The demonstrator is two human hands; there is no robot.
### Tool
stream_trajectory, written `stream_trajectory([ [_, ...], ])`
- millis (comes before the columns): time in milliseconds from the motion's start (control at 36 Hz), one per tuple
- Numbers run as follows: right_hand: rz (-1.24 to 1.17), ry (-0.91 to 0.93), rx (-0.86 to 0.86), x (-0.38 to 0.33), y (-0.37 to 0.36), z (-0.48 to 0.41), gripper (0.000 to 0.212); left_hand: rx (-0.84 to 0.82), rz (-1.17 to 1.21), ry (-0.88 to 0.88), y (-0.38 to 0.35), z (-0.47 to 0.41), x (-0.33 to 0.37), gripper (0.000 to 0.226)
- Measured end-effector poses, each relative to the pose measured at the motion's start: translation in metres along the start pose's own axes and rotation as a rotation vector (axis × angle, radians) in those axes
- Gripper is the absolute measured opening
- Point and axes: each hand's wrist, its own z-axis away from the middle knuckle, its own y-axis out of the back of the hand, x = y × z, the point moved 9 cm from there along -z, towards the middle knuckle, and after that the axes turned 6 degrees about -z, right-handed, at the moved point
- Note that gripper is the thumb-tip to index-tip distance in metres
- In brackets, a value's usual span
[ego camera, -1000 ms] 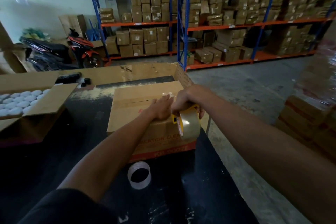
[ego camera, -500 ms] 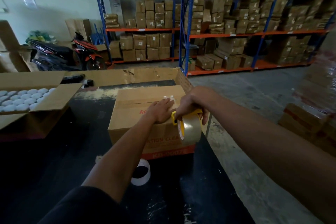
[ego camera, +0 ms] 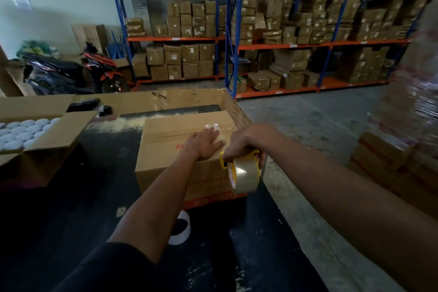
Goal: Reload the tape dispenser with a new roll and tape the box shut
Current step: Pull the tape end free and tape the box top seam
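Head view: taping underway. Left hand [ego camera: 205, 143] lies flat on box [ego camera: 170, 149]; right hand [ego camera: 244, 143] beside it grips tape dispenser [ego camera: 240, 173]. Next: press strip down, cut.

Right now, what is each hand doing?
Left hand: open, flat on the box.
Right hand: closed, holding the tape dispenser.

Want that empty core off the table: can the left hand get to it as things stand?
Probably yes, once freed. The left hand is pressing flat on the box, while the empty core lies on the table beside that forearm, with nothing covering it.
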Motion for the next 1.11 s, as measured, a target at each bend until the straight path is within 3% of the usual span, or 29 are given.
stream_trajectory([
  [222,-0.110,0.110,-0.015,0.005,-0.007,-0.013,0.031,0.002,0.013,-0.012,0.003,0.005,0.000,0.068],
  [333,-0.144,0.000,-0.268,0.047,-0.071,-0.044,0.045,0.000,0.027,-0.016,0.002,0.003,-0.001,0.071],
  [472,-0.320,0.128,-0.263,0.068,-0.102,-0.088,0.062,0.000,0.039,-0.022,-0.001,0.003,-0.002,0.072],
  [556,-0.303,0.236,-0.257,0.070,-0.096,-0.103,0.079,0.004,0.043,-0.021,-0.003,0.002,-0.003,0.072],
  [750,-0.182,0.349,-0.321,0.067,-0.111,-0.109,0.042,0.049,0.064,0.008,0.004,0.009,-0.001,0.070],
  [1111,-0.266,0.431,-0.467,0.050,-0.159,-0.155,0.055,0.088,0.064,0.029,0.008,0.011,-0.002,0.068],
])
